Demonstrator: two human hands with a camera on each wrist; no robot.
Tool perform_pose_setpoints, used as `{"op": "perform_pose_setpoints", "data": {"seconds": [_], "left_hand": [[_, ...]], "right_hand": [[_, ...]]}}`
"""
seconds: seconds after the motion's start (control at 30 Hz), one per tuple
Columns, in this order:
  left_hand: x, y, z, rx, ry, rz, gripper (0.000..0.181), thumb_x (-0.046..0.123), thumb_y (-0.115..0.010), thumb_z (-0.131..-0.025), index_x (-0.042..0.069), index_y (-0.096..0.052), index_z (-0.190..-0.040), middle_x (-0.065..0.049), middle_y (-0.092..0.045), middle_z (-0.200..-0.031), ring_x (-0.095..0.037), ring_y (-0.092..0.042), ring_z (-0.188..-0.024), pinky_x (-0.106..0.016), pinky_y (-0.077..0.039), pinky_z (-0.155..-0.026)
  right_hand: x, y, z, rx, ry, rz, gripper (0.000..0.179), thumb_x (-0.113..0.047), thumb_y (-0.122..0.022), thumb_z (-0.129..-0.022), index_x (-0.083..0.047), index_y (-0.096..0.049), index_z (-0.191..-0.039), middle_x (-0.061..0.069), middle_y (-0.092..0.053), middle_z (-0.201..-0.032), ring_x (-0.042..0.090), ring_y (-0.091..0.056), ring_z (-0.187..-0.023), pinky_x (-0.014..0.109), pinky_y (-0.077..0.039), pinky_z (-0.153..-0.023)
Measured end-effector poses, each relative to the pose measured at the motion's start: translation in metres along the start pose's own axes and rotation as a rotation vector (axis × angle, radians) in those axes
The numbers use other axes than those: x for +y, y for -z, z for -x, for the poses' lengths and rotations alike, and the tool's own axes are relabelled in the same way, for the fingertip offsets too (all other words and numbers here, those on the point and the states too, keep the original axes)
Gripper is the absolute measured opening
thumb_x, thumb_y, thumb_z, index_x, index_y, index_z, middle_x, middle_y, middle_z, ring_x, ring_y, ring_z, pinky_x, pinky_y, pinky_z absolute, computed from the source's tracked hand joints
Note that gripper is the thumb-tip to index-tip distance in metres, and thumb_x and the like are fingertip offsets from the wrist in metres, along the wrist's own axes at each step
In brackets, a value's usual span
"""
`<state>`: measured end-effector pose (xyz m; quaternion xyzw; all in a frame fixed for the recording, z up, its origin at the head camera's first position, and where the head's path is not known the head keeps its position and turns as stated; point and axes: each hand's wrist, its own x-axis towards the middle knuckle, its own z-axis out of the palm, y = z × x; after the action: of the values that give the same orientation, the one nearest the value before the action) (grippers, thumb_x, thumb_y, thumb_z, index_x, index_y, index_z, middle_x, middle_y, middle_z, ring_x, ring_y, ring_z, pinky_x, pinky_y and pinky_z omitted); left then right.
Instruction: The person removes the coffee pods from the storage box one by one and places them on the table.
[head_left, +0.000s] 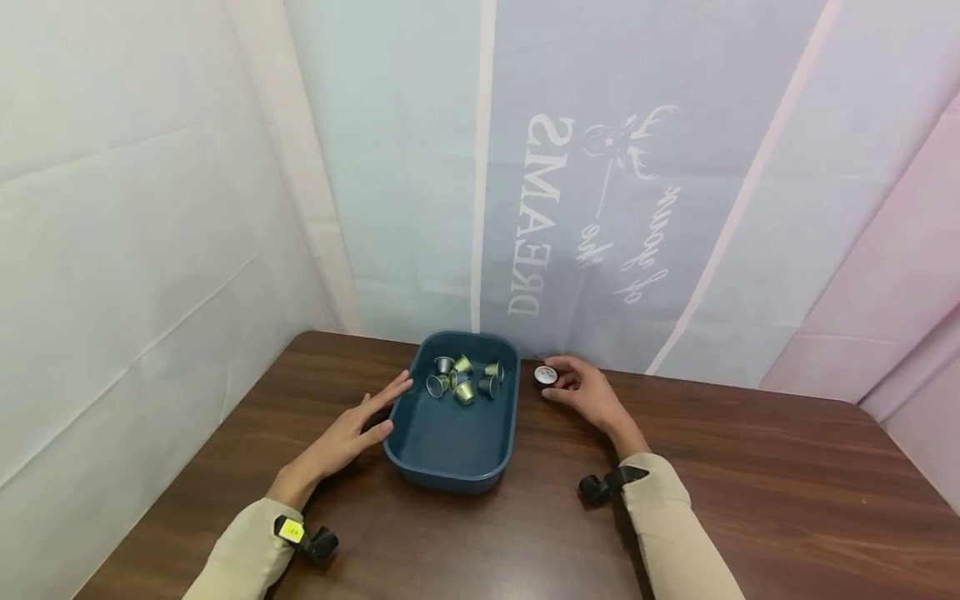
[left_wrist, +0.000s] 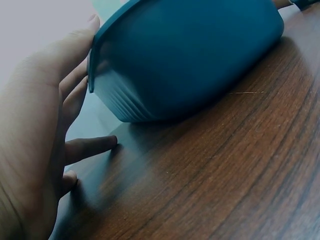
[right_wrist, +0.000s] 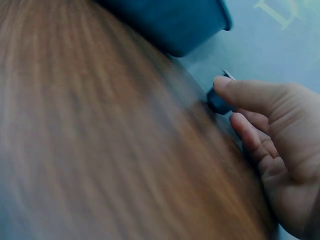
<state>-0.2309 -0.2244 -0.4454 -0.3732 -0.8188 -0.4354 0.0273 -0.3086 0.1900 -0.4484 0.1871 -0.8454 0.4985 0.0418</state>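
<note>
**While left hand [head_left: 347, 435] flanks blue tub [head_left: 452, 442], right hand [head_left: 592, 398] pinches dark capsule [right_wrist: 218, 103]**

As I watch by remote feed, the right hand grips the dark capsule between thumb and fingers, its pale lid [head_left: 545, 377] facing up; I cannot tell whether its base touches the wooden table [head_left: 787, 475]. Just left of that hand stands the blue tub. With fingers spread and straight, the left hand lies along the tub's side, thumb at the rim. To that hand's right, green capsules [head_left: 465, 394] and grey capsules [head_left: 489, 387] lie jumbled in the tub's far half. Behind the right hand, I see a black wrist camera [head_left: 596, 490] beside a cream sleeve [head_left: 678, 533]. Beyond both hands hangs a pale cloth [head_left: 405, 167], the white lettering "DREAMS" [head_left: 538, 217] running sideways.
</note>
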Motion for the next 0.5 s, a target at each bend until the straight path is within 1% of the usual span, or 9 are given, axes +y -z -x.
{"op": "perform_pose_setpoints", "data": {"seconds": [0.17,0.2,0.33,0.5], "left_hand": [[-0.001,0.001,0.002,-0.002,-0.003,-0.011,0.058,0.012,-0.049,-0.1,0.016,-0.026,-0.153,-0.003,-0.013,-0.159,-0.028,-0.019,-0.142,-0.074,-0.001,-0.101],[-0.001,0.001,0.003,-0.003,0.0,-0.012,0.058,0.013,-0.048,-0.1,0.017,-0.026,-0.153,-0.001,-0.013,-0.159,-0.027,-0.019,-0.142,-0.074,-0.001,-0.101],[-0.001,0.001,0.003,-0.002,0.004,-0.015,0.058,0.013,-0.048,-0.101,0.018,-0.025,-0.153,-0.001,-0.013,-0.159,-0.028,-0.02,-0.142,-0.074,-0.001,-0.102],[-0.002,0.0,0.0,0.001,-0.003,-0.016,0.058,0.012,-0.049,-0.1,0.018,-0.026,-0.153,-0.003,-0.013,-0.159,-0.029,-0.02,-0.142,-0.074,-0.001,-0.101]], "right_hand": [[-0.001,0.008,0.005,-0.029,0.001,-0.063,0.052,-0.014,-0.077,-0.083,-0.006,-0.057,-0.13,0.013,-0.056,-0.127,0.028,-0.061,-0.089,0.028,-0.052,-0.07],[-0.001,0.009,0.006,-0.034,-0.006,-0.071,0.053,-0.015,-0.077,-0.083,-0.006,-0.056,-0.13,0.014,-0.056,-0.128,0.028,-0.061,-0.089,0.029,-0.053,-0.069],[-0.006,0.02,0.009,-0.034,-0.012,-0.079,0.055,-0.015,-0.076,-0.084,-0.006,-0.053,-0.133,0.015,-0.053,-0.132,0.029,-0.063,-0.089,0.033,-0.053,-0.065],[-0.024,0.036,0.01,0.001,-0.004,-0.071,0.055,-0.015,-0.075,-0.085,-0.006,-0.052,-0.134,0.015,-0.051,-0.135,0.027,-0.064,-0.092,0.03,-0.053,-0.071]]}}
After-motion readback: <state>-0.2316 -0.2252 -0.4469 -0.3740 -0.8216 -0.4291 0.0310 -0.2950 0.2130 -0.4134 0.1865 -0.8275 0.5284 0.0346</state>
